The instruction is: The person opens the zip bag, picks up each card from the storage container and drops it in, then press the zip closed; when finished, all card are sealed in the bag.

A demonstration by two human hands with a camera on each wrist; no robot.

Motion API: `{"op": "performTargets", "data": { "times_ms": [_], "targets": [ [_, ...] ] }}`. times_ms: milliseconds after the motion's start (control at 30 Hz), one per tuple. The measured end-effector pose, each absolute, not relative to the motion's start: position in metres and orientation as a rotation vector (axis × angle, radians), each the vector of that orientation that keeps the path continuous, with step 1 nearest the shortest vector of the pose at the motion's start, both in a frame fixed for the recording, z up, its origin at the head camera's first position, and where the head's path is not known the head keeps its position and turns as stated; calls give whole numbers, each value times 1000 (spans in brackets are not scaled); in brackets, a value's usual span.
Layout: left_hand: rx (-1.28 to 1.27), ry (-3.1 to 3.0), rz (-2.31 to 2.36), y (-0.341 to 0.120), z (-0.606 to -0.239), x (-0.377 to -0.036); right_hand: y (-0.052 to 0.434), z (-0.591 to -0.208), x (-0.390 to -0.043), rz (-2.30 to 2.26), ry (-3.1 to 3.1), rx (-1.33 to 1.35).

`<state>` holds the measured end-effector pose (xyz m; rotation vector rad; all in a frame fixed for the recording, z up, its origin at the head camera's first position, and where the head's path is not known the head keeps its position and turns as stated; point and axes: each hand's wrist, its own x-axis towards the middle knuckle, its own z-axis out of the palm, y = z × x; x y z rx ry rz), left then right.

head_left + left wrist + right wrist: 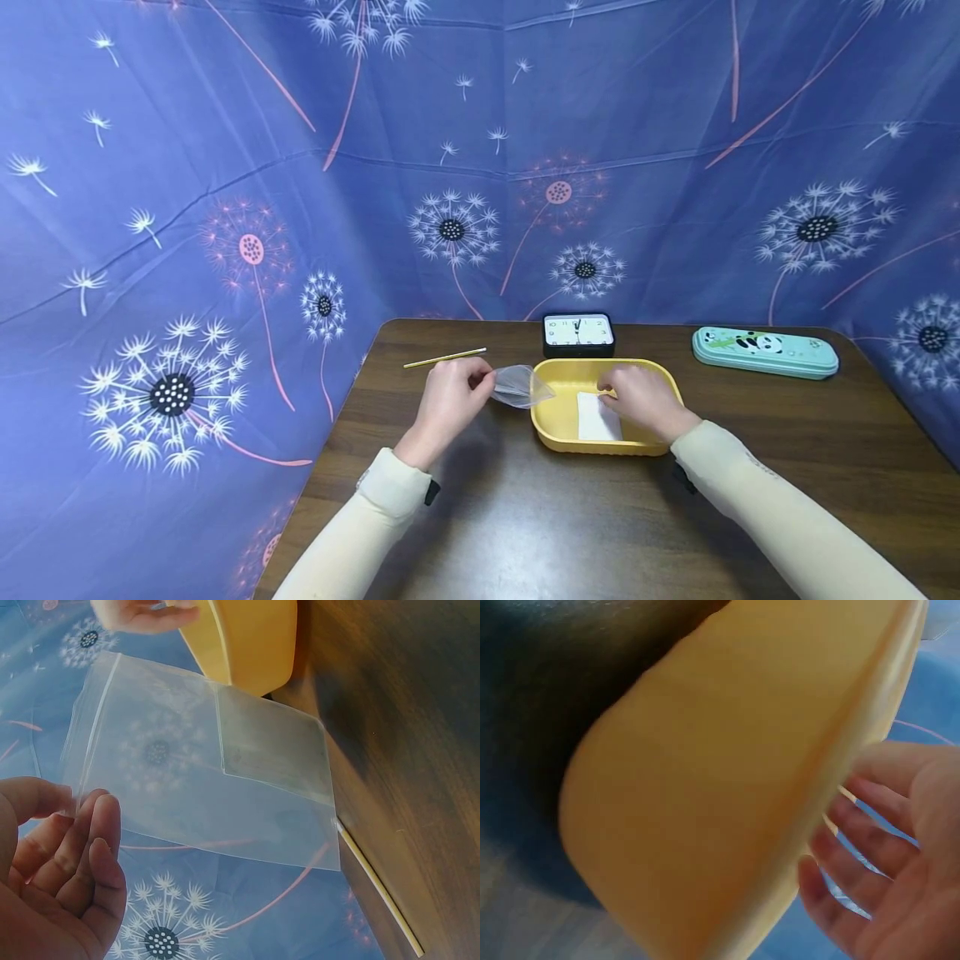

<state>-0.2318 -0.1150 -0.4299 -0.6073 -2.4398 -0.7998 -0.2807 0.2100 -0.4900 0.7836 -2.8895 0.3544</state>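
Note:
My left hand pinches a clear zip bag by its zip edge, left of the yellow basin. In the left wrist view the bag hangs spread out, with a greyish rectangular patch showing at one end. My right hand is over the basin, fingers bent down at the upper right corner of a flat white square on the basin floor. In the right wrist view the basin wall hides its fingertips; I cannot tell whether they grip the square.
Behind the basin stands a black-framed clock. A thin yellow pencil-like stick lies at the back left of the brown table. At the back right is a mint pencil case with a panda. A blue dandelion cloth hangs behind.

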Motion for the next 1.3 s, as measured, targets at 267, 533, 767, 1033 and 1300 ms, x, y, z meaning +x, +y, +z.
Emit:
{"op": "performTargets", "data": {
  "times_ms": [267, 533, 767, 1033, 1300],
  "targets": [
    [-610, -2464, -802, -116, -431, -232, 218, -503, -278, 374, -3201, 764],
    [-614, -2459, -808, -116, -431, -232, 225, -516, -285, 384, -3229, 712],
    [-613, -2460, -818, -117, -431, -232, 226, -517, -289, 341, -3216, 690],
    [-618, -2451, -817, -117, -431, -231, 227, -520, -290, 347, -3091, 672],
    [-620, -2468, -827, -118, -432, -231, 225, -515, -289, 432, -2921, 680]
  ]
}}
